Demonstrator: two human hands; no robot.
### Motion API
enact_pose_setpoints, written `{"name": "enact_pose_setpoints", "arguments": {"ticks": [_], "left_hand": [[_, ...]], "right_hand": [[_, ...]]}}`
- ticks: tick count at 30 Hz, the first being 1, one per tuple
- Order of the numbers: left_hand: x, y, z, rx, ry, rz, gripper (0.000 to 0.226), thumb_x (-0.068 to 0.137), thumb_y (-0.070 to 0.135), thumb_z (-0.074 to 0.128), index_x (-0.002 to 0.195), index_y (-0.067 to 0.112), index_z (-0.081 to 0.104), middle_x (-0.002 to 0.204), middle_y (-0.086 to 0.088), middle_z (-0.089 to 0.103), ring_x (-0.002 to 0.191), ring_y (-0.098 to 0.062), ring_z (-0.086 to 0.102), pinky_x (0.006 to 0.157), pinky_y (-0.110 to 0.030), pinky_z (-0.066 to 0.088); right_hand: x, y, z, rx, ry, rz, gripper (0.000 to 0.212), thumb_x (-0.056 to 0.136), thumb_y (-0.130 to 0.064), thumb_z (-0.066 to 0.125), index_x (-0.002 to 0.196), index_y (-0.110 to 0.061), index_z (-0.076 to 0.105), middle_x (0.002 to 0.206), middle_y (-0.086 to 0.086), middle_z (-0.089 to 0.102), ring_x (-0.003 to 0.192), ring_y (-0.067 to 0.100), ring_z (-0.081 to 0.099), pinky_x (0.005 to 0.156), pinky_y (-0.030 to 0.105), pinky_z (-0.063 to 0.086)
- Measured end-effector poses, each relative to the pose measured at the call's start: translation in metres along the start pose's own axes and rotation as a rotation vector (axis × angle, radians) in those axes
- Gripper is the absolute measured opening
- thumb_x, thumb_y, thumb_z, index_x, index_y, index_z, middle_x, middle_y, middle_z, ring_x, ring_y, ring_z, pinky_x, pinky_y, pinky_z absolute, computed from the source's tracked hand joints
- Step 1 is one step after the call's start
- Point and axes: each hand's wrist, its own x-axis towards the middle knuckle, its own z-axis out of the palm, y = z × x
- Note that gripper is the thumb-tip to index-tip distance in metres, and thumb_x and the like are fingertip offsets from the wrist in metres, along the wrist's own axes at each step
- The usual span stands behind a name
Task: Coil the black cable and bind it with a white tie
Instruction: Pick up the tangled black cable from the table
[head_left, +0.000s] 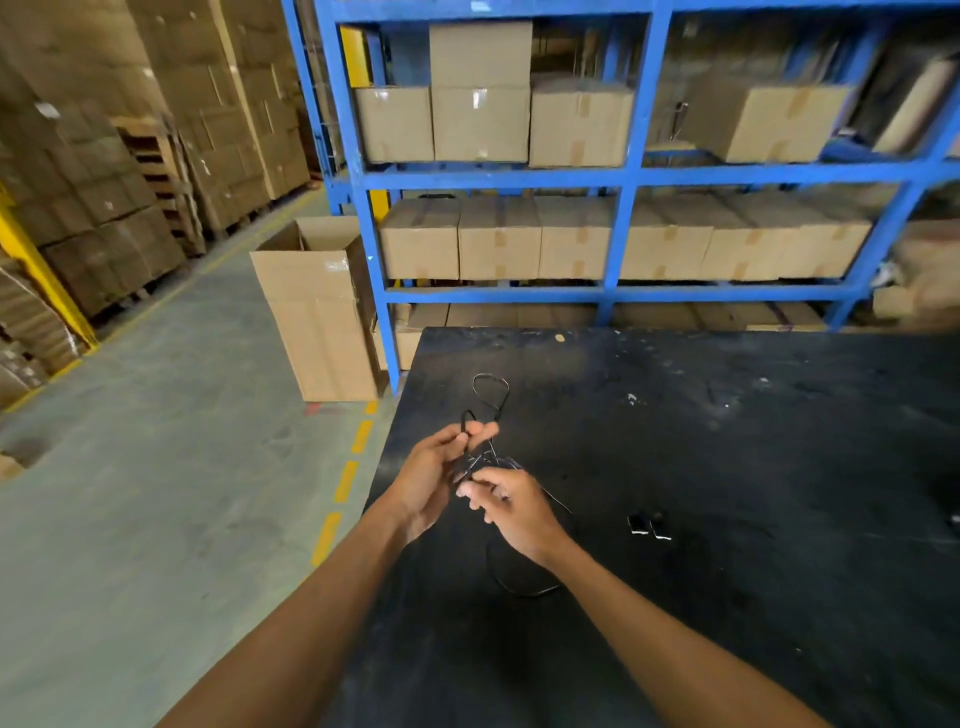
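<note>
Item: black cable (491, 395), thin, partly gathered. We find it held above the near left part of the black table (727, 467), one narrow loop standing up past the fingers toward the shelves and a slack run trailing down behind the right wrist to a curve lying on the tabletop.

Step in hand: coiling, as we judge it. The loops are uneven and loose, so we put the task at an early stage; nothing is bound yet.

Left hand (431, 478): palm turned inward, fingers half curled, thumb and forefinger pinching the strands near the base of the upright loop.

Right hand (514, 512): back toward us, fingers curled in, tips nipping the cable just below the left hand's grip. The two hands are nearly touching.

White tie: we cannot place it with certainty. Two small dark pieces with white edges (649, 526) lie on the table to the right of the hands; whether either is the tie we cannot tell.

Next move, in our judgement: draw the trailing slack up into further loops of even size, keep the left pinch firm so the bundle does not spring apart, then find the tie.

Surroundings: blue shelves (628, 176) with cardboard boxes (480, 124).
</note>
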Motion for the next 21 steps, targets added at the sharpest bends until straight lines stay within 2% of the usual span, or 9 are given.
{"name": "enact_pose_setpoints", "arguments": {"ticks": [2,4,7,10,13,14,16,18,21], "left_hand": [[-0.001,0.003,-0.001,0.058,0.050,0.012,0.028,0.103,0.010,0.035,0.107,0.007,0.062,0.107,-0.009,0.074,0.100,-0.015,0.070,0.079,-0.026,0.051],[-0.002,0.006,0.000,0.144,0.111,0.071,0.029,0.102,0.009,0.037,0.101,0.007,0.066,0.079,-0.005,0.073,0.074,-0.016,0.066,0.067,-0.020,0.050],[-0.004,0.017,-0.001,0.214,0.137,0.175,0.030,0.101,0.005,0.036,0.089,0.007,0.062,0.058,-0.001,0.052,0.057,-0.015,0.048,0.060,-0.024,0.043],[-0.006,0.035,-0.001,0.161,0.084,0.150,0.028,0.102,0.008,0.034,0.087,0.009,0.057,0.052,0.004,0.039,0.044,-0.012,0.036,0.045,-0.022,0.037],[-0.010,0.054,0.001,0.112,-0.013,0.100,0.031,0.101,0.010,0.034,0.082,0.013,0.058,0.052,0.007,0.029,0.041,-0.006,0.021,0.037,-0.017,0.020],[-0.010,0.059,0.002,0.113,-0.050,0.104,0.033,0.101,0.011,0.034,0.080,0.014,0.060,0.053,0.007,0.027,0.042,-0.006,0.019,0.037,-0.017,0.018],[-0.012,0.070,0.005,0.086,-0.118,0.122,0.035,0.100,0.014,0.036,0.079,0.015,0.064,0.055,0.006,0.026,0.044,-0.006,0.019,0.037,-0.017,0.020],[-0.012,0.081,0.007,0.002,-0.148,0.161,0.031,0.100,0.017,0.039,0.086,0.012,0.067,0.057,0.005,0.029,0.046,-0.007,0.022,0.038,-0.017,0.024],[-0.008,0.097,0.009,-0.133,-0.122,0.285,0.028,0.101,0.017,0.041,0.108,0.005,0.065,0.059,0.005,0.040,0.048,-0.006,0.029,0.042,-0.016,0.030]], "right_hand": [[-0.003,-0.002,0.001,-0.002,0.003,-0.006,0.018,0.095,-0.016,0.062,0.097,-0.005,0.076,0.084,0.020,0.073,0.064,-0.001,0.063,0.058,0.017,0.048],[-0.004,-0.002,0.001,-0.012,-0.008,-0.016,0.020,0.095,-0.023,0.062,0.092,-0.010,0.077,0.083,0.016,0.074,0.068,0.011,0.066,0.060,0.022,0.049],[0.000,0.003,-0.006,0.018,0.044,0.015,0.016,0.098,-0.024,0.057,0.087,-0.020,0.067,0.078,0.004,0.071,0.057,0.000,0.059,0.058,0.020,0.048],[0.012,0.001,-0.014,0.020,0.131,0.065,0.006,0.099,-0.021,0.055,0.104,-0.022,0.057,0.089,-0.001,0.068,0.065,0.003,0.059,0.059,0.019,0.048],[0.027,-0.017,-0.018,0.000,0.135,0.095,0.042,0.098,-0.028,0.058,0.137,-0.030,0.044,0.108,-0.005,0.059,0.085,0.017,0.062,0.076,0.030,0.053],[0.033,-0.023,-0.018,-0.007,0.125,0.099,0.047,0.098,-0.030,0.057,0.142,-0.032,0.041,0.115,-0.003,0.054,0.092,0.020,0.061,0.081,0.033,0.053],[0.044,-0.035,-0.017,-0.021,0.107,0.079,0.035,0.101,-0.027,0.053,0.136,-0.024,0.052,0.119,0.003,0.050,0.098,0.019,0.058,0.087,0.033,0.050],[0.048,-0.045,-0.012,-0.038,0.065,0.036,0.025,0.103,-0.019,0.048,0.114,-0.006,0.066,0.109,0.007,0.058,0.090,0.010,0.055,0.083,0.021,0.043],[0.037,-0.049,0.000,0.013,-0.077,0.065,0.032,0.106,-0.014,0.041,0.103,0.007,0.064,0.094,0.018,0.068,0.079,0.010,0.057,0.075,0.013,0.039]]}}
